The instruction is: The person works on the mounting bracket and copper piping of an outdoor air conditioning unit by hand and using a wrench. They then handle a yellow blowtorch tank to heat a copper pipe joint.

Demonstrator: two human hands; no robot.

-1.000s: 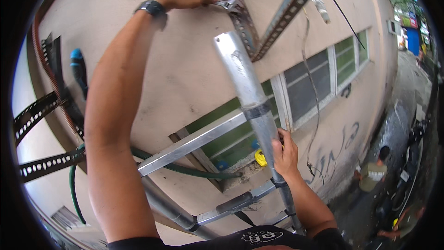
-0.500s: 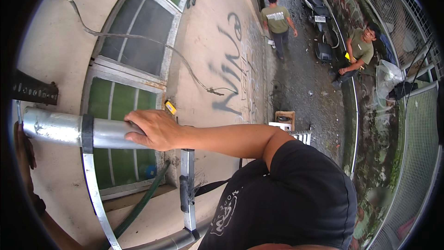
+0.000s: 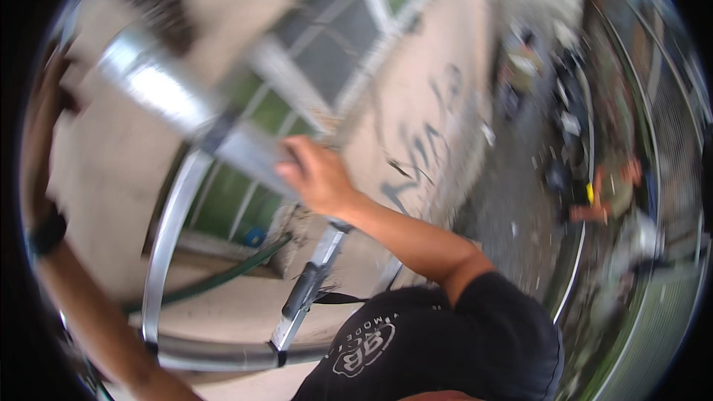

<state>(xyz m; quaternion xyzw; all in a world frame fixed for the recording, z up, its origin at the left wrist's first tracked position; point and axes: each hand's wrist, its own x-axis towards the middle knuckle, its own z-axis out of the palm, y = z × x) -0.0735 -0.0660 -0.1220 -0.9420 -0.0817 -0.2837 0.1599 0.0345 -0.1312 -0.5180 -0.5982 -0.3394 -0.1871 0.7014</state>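
right hand (image 3: 321, 178) is clenched around the metal pole (image 3: 186, 108) slanting from 10 o'clock to centre beside the window (image 3: 327, 52); left hand's grip cannot be told, being out of frame at 9 o'clock; a sweaty palm risks slipping.

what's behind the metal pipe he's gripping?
Behind the metal pipe gripped by the right hand: a beige wall, a green-glass window and a green hose. The pipe and hand cover part of the window frame; motion blur hides finer detail.
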